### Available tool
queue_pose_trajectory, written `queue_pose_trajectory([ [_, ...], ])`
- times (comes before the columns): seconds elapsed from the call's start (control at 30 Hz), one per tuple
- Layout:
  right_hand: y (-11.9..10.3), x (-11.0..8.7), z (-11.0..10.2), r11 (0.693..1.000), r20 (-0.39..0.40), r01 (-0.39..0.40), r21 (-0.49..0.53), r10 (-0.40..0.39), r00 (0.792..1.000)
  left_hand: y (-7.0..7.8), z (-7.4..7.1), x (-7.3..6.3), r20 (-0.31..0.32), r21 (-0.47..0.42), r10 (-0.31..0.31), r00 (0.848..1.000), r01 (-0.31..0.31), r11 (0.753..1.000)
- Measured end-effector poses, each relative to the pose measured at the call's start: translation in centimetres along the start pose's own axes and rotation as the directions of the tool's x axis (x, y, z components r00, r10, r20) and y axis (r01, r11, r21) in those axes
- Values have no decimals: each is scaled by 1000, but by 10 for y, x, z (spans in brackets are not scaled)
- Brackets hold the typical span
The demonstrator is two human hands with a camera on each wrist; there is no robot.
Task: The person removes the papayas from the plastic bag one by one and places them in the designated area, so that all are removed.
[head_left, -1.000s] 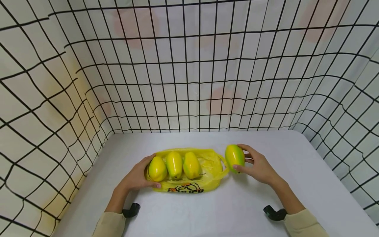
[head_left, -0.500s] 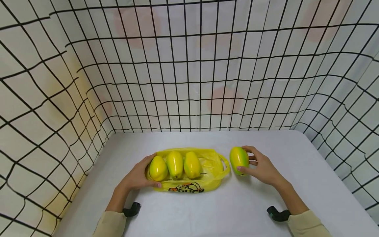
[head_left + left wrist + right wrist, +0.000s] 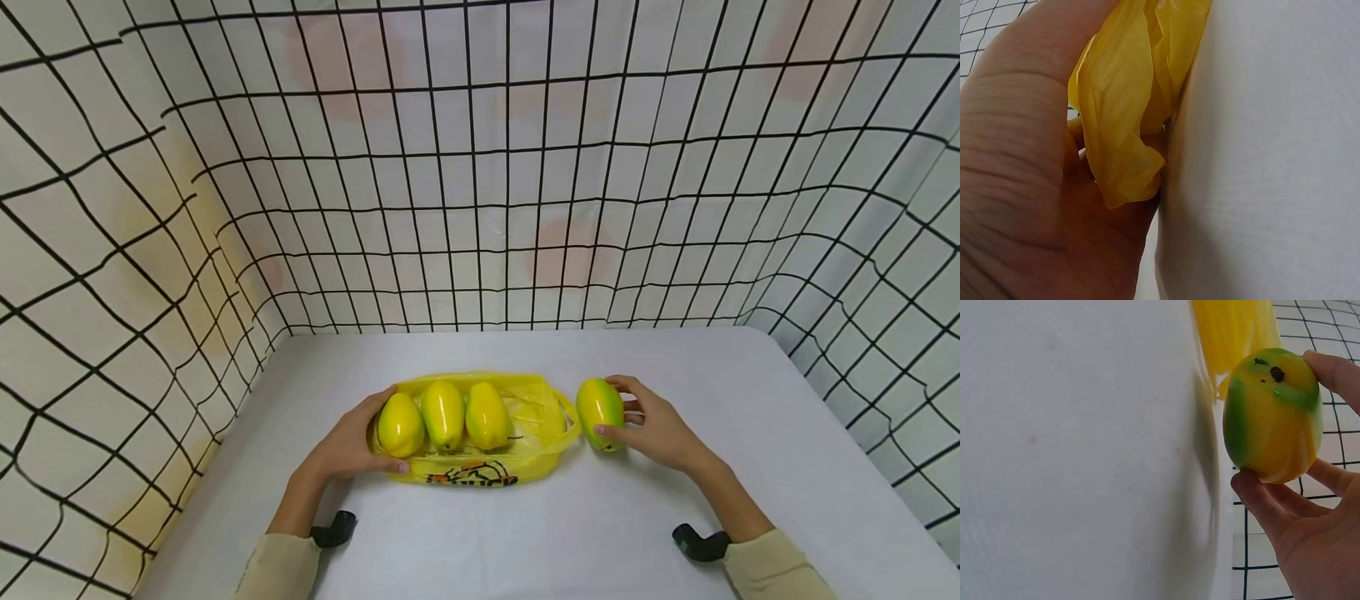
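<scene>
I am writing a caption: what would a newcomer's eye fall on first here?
Probably on three glossy yellow fruits, in a row within the outline of the yellow bag, low in the head view. Beside the bag, the right grip holds a fourth, greener fruit. Behind the white table rises a black grid.

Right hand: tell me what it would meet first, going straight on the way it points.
Ahead of the yellow-green fruit in the right hand, probably the handle loop of the yellow plastic bag; the fruit's height is unclear, so it might pass over.
</scene>
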State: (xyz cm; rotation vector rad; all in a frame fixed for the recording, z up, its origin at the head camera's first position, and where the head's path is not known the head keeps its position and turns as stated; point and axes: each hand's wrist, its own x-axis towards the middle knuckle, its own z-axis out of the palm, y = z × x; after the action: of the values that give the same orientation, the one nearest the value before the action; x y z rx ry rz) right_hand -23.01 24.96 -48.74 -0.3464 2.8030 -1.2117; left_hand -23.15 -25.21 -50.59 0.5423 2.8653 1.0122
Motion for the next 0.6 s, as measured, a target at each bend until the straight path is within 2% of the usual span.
queue_pose_trajectory([
  [0.6,-6,0,8,1000,22,8,5,-8,1000,-2,2,2,-6,-1,-3,1000,3,1000],
])
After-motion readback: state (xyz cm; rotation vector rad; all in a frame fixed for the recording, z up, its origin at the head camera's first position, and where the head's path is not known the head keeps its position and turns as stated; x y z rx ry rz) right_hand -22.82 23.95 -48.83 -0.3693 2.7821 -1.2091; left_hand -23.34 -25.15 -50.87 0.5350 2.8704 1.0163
